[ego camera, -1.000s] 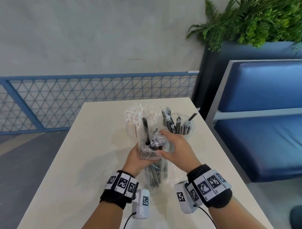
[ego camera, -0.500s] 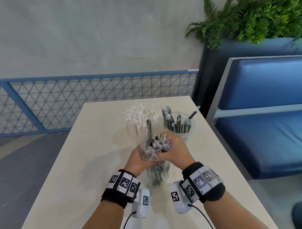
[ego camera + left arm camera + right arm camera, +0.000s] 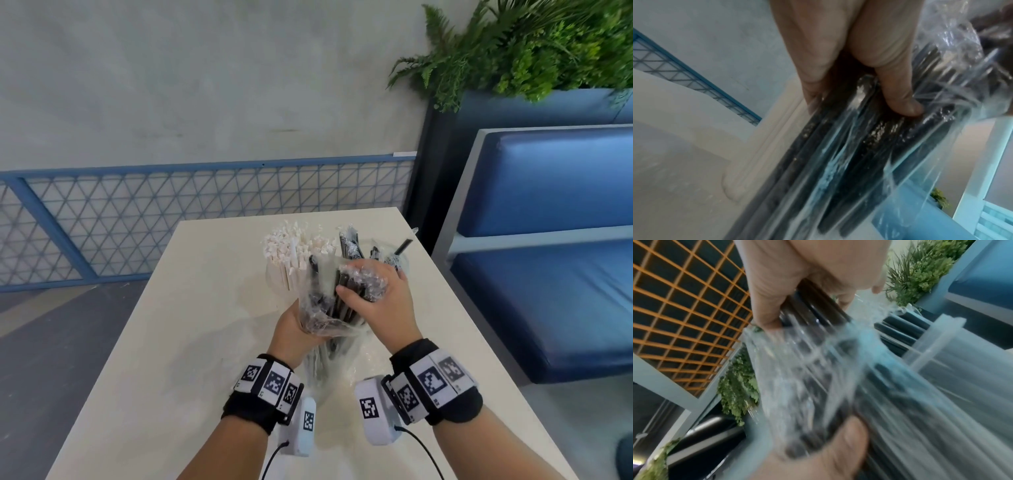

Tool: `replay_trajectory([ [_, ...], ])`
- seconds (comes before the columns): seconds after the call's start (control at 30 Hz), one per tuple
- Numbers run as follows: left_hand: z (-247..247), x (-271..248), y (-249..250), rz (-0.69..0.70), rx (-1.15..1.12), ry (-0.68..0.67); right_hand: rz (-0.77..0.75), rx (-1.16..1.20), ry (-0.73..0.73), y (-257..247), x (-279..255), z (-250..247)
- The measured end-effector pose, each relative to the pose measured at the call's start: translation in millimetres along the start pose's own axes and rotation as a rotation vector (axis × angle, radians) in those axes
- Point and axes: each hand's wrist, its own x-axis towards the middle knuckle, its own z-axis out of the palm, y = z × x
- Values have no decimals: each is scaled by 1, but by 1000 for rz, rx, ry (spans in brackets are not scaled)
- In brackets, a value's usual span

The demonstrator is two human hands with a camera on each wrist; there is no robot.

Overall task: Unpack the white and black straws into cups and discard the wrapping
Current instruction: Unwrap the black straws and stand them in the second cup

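Note:
A clear plastic bag [image 3: 322, 305] of black straws is held above the cream table [image 3: 178, 342]. My left hand [image 3: 291, 329] grips the bag from below; in the left wrist view its fingers [image 3: 898, 97] curl round the wrapped black straws [image 3: 849, 162]. My right hand [image 3: 373, 294] grips a bunch of black straws [image 3: 352, 291] at the bag's open top. Behind stand a cup of white straws [image 3: 291, 260] and a clear cup of black straws [image 3: 394, 253], the latter close by the right hand in the right wrist view [image 3: 953, 363].
The table ends at a blue mesh railing [image 3: 171, 212] and a grey wall. A blue padded bench [image 3: 548, 257] runs along the right side, with a planter of green ferns [image 3: 531, 44] behind it. Bare tabletop lies left of the cups.
My right hand has pulled the bunch of black straws up and to the right, toward the black-straw cup. The left hand keeps its hold on the bag.

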Motion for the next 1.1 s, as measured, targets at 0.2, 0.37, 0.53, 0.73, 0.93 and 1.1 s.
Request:
replay_trajectory([
  [0.2,-1,3,-3,-42,-28,-6,-94,205,38,-33,17,-25],
  [0.37,-4,6,-4,-52,-44,0,-93,340,-230,-38,21,-42],
  [0.53,-2,8,-5,-42,44,-25,80,99,-533,-5,16,-37],
  [0.73,-1,13,-8,-31,66,30,159,261,-255,5,6,-9],
  [0.93,-9,11,-8,-42,58,-5,225,537,66,-5,27,-10],
  [1.1,-14,11,-10,-41,83,-27,272,672,201,-19,39,-20],
])
